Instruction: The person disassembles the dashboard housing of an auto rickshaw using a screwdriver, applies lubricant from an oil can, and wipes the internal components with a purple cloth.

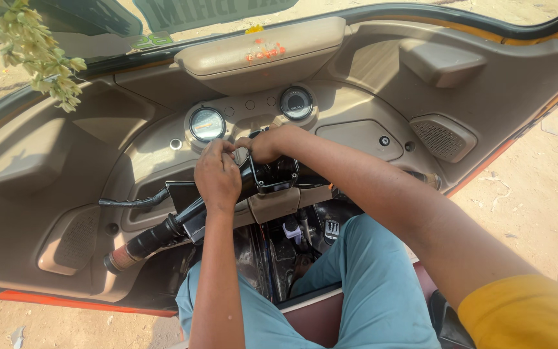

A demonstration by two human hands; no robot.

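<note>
Hands meeting at the centre of a three-wheeler's handlebar [182,223], seen from above, driver's seat. Left hand [217,174] raised over the bar's middle, fingers [224,147] curled and bunched at the tips, seemingly pinching something small (too tiny to identify). Right hand [265,145] reaching in from the right, fingers folded inward, tips touching or nearly touching those of the left. Meeting point just below the round speedometer dial [206,124] and just above the black central clamp housing [276,174]. Handlebar's long axis running lower left to upper right, left grip [138,245] well apart from both hands. Both hands equally near the pinched spot; left directly over it. Second dial [296,103] to the upper right. Beige dashboard [369,71] all around. Teal trousers [369,284] below, yellow sleeve [524,313] at lower right. Flower garland [33,45] hanging upper left.
</note>
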